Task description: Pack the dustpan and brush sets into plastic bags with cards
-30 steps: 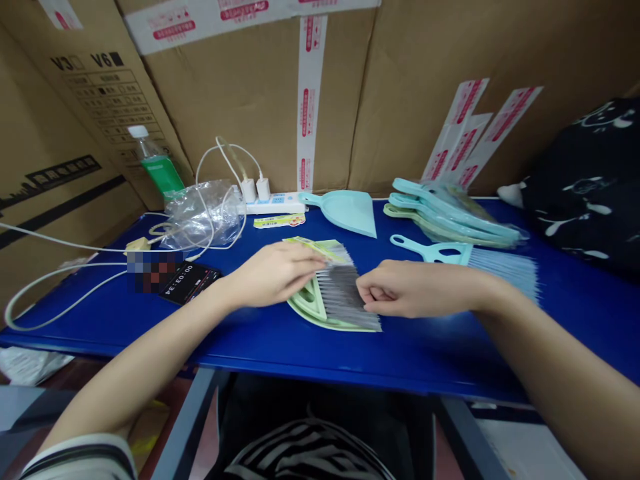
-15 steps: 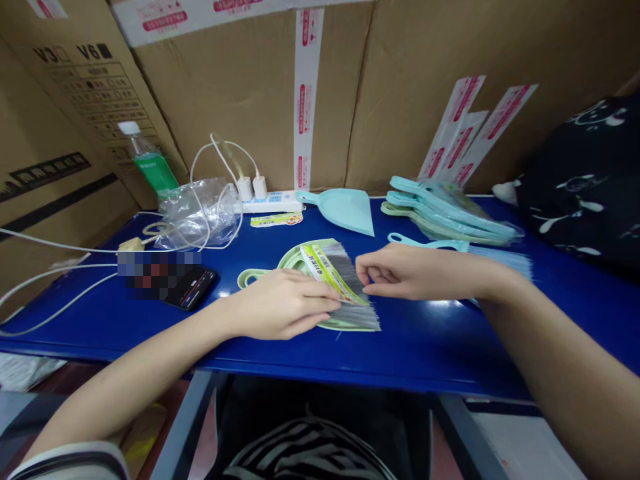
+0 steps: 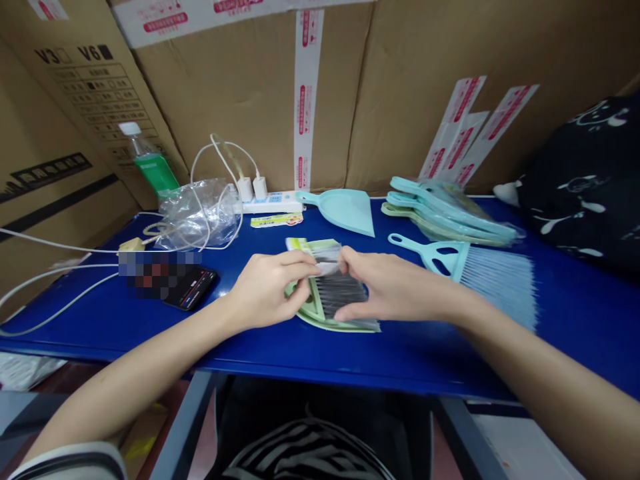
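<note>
On the blue table in front of me lies a green dustpan (image 3: 320, 321) with a grey-bristled brush (image 3: 340, 293) on it. My left hand (image 3: 273, 287) pinches a yellow-green and white paper label (image 3: 327, 269), lifted and turned over the bristles. My right hand (image 3: 395, 283) reaches in from the other side; its fingertips are at the label's right end, and its thumb stands apart, low by the bristles. Both hands partly cover the brush and dustpan. Beyond my right hand lies a light-blue brush (image 3: 495, 280).
Behind are a light-blue dustpan (image 3: 345, 208), a second label (image 3: 277, 220) and a stack of bagged dustpan sets (image 3: 450, 210). To the left are a phone (image 3: 193, 287), a power strip (image 3: 280, 201), cables, a crumpled plastic bag (image 3: 200, 213) and a bottle (image 3: 153, 167). Cardboard walls the back.
The label has come up off the bristles and turned in my left hand, which has drawn slightly left. My right hand has moved left to the label, its thumb and fingers spreading.
</note>
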`<state>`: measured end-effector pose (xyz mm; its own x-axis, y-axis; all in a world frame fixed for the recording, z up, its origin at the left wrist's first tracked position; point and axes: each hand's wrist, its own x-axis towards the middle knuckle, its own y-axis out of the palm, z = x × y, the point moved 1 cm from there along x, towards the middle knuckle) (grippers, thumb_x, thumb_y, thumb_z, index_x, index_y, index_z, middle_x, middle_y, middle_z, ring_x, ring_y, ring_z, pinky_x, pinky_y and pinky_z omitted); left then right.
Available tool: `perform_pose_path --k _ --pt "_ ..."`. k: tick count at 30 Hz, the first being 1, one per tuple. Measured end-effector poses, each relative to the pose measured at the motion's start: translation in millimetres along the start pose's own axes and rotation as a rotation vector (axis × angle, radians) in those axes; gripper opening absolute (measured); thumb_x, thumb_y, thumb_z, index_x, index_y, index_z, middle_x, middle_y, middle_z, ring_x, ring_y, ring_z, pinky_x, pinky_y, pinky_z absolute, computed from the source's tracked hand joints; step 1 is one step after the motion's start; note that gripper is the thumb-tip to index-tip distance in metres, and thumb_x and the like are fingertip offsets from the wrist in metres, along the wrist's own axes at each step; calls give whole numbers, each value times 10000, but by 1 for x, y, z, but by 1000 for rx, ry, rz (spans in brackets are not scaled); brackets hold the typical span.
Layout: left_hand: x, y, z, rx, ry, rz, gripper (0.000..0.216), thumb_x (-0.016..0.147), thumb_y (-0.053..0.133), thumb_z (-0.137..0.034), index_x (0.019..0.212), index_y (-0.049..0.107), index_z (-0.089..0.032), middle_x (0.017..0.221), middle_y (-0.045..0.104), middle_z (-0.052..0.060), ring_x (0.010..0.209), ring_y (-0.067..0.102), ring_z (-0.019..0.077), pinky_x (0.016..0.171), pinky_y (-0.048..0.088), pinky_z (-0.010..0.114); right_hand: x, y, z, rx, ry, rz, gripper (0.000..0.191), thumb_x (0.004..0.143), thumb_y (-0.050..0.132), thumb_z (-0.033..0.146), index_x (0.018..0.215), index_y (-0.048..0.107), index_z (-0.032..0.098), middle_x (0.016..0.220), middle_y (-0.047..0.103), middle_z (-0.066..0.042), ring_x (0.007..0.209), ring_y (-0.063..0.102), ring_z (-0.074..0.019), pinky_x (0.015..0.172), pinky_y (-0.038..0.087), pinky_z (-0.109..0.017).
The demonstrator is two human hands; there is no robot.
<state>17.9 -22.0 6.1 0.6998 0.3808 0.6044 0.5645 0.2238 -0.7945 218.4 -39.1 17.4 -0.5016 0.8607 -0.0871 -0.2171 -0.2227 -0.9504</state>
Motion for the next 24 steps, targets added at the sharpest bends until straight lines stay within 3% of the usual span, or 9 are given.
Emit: perform_pose_path --k 2,6,15,20,24 --pt "0 0 0 0 -12 -8 302 839 437 -127 908 726 -181 918 751 22 833 718 142 734 583 239 3 8 6 -66 72 -27 426 762 650 546 900 429 209 863 631 -77 761 621 -258 565 359 -297" --pt "-1 0 -1 -13 -26 47 323 834 428 -130 924 729 -207 916 751 8 831 714 132 723 574 227 4 10 9 -74 84 5 204 895 506 404 915 440 213 819 632 -51 723 610 -224 569 351 -291" --pt "-3 4 -4 -182 286 294 333 843 412 -109 990 699 -189 1041 744 12 889 694 149 792 551 274 0 -3 -11 -108 69 154 205 814 583 360 848 433 224 832 620 -51 713 581 -218 590 360 -303" --pt "-3 6 -6 -231 296 394 343 826 417 -105 1046 667 -189 1092 725 27 953 674 176 843 528 315 -3 -8 -16 -52 51 173 271 781 607 441 815 435 234 780 603 -37 664 567 -214 573 373 -302" --pt "-2 5 -8 -223 283 474 333 816 405 -89 1049 627 -177 1094 714 53 971 657 194 865 508 336 -7 -12 -20 -50 31 173 206 788 589 379 865 470 230 750 592 -22 645 557 -205 584 391 -306"
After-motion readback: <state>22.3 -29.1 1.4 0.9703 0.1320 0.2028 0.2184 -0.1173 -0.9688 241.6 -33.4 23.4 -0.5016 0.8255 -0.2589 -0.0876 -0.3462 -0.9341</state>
